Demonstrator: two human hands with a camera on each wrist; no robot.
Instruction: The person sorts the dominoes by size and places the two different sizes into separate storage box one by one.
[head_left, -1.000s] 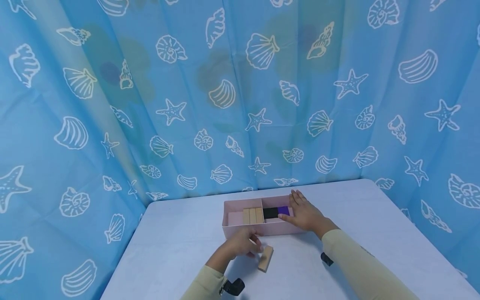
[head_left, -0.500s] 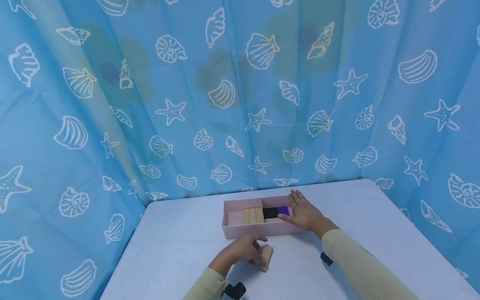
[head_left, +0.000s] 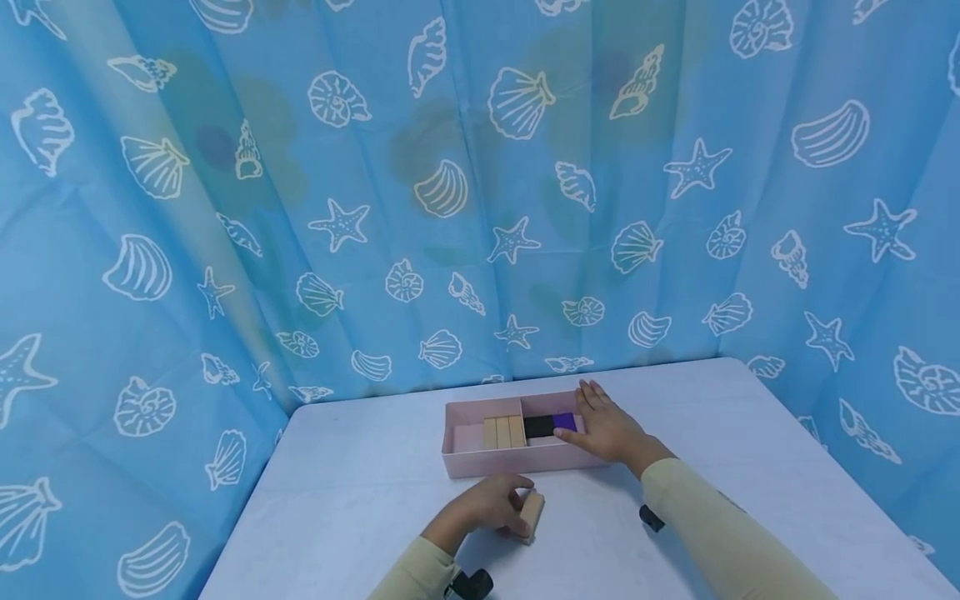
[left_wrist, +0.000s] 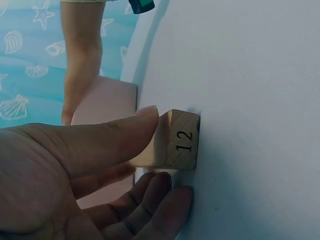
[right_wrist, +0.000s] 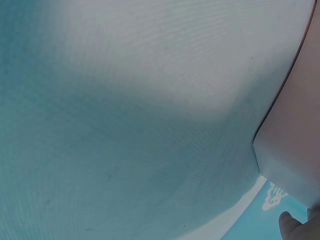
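My left hand (head_left: 489, 505) is on the table in front of the box, pinching a plain wooden block (head_left: 533, 510) between thumb and fingers. In the left wrist view the thumb lies along the block (left_wrist: 182, 141), whose end is printed "12"; some fingers curl beneath. The right hand (head_left: 613, 431), fingers extended, rests against the right end of a pink two-compartment box (head_left: 491, 463). Several wooden blocks (head_left: 504, 433) stand side by side in its left compartment. A black block (head_left: 537, 427) and a purple block (head_left: 564, 422) sit in the right one, partly behind the right thumb.
A white cloth-covered table (head_left: 352, 500) carries everything. Behind it and at both sides hangs a blue curtain (head_left: 405, 333) with white shell and starfish prints. Black straps with cameras (head_left: 472, 583) are on the wrists.
My left hand has come from beside the loose block to close its thumb and fingers on it. The right hand keeps its place on the box.
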